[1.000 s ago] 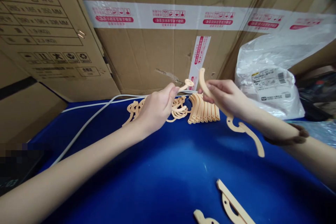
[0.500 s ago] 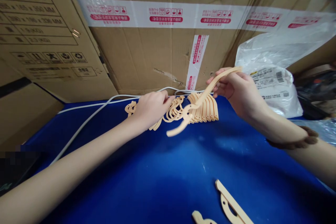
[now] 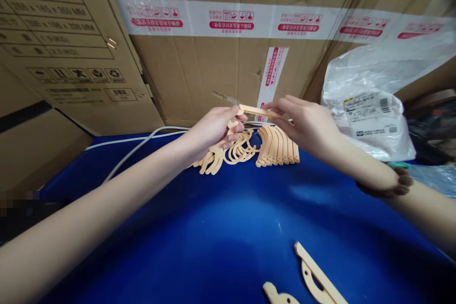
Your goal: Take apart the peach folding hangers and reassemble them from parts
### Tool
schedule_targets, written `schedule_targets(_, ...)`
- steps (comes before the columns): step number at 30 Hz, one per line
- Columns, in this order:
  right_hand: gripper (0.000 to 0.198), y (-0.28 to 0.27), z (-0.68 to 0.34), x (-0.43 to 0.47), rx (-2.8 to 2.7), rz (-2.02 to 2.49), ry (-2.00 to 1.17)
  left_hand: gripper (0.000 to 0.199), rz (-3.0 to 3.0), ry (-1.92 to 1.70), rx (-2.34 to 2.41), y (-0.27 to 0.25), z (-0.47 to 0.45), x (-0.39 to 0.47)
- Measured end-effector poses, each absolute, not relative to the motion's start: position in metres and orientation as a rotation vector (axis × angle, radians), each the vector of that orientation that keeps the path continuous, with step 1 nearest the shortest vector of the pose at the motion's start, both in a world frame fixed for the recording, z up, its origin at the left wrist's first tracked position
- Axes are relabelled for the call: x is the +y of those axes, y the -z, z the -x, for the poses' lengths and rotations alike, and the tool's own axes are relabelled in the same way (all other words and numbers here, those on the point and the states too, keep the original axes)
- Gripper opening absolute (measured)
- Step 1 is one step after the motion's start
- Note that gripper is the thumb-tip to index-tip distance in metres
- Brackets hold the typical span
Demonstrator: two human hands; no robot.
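Note:
A beige folding clothes hanger (image 3: 258, 112) is raised between my hands, above the blue surface. My left hand (image 3: 210, 130) pinches its left end, where a curved part (image 3: 232, 126) shows at the fingers. Closed over the other end is my right hand (image 3: 308, 126), and its fingers cover that end. Below the hands lies a row of nested beige hangers, their slanted arms (image 3: 278, 148) packed side by side on the right. Curved hook pieces (image 3: 239, 151) cluster left of these, with more arms (image 3: 213, 164) partly hidden under my left hand.
Two loose beige hanger pieces, a straight-edged one (image 3: 320, 273) and a curved one (image 3: 280, 296), lie at the near edge of view. Cardboard boxes (image 3: 192, 71) wall the back and left. White cable (image 3: 131, 159) runs behind the hangers; a plastic parcel bag (image 3: 370, 114) sits right.
My left hand has lifted off the hangers and taken hold of the one in my right hand. My right hand has moved left, and the hanger now lies nearly level.

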State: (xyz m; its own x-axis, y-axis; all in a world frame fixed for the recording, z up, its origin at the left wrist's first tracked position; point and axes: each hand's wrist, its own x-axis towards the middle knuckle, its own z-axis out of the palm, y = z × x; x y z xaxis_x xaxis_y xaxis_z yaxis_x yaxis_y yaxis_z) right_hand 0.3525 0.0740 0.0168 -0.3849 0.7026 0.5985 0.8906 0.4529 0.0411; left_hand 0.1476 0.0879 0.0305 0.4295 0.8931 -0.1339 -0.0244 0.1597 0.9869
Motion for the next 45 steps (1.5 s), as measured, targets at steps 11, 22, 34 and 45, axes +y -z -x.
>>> schedule_targets(11, 0.025, -0.016, -0.328, 0.072, -2.635, 1.394, 0.826, 0.027, -1.335, -0.608, 1.067, -0.026, -0.136, 0.083)
schedule_targets(22, 0.025, -0.023, -0.33, 0.098, -2.216, 1.565, -0.78, 0.028, -1.951, -0.98, 1.479, -0.028, -0.113, 0.095)
schedule_targets(34, 0.021, 0.004, -0.4, 0.08, -2.31, 1.362, 0.108, 0.021, -1.496, -0.447, 1.496, 0.006, -0.015, 0.134)
schedule_targets(45, 0.019, 0.028, -0.415, 0.072, -2.653, 0.853, 0.93, 0.012, -1.974, -0.507, 1.766, 0.01, -0.046, 0.12)
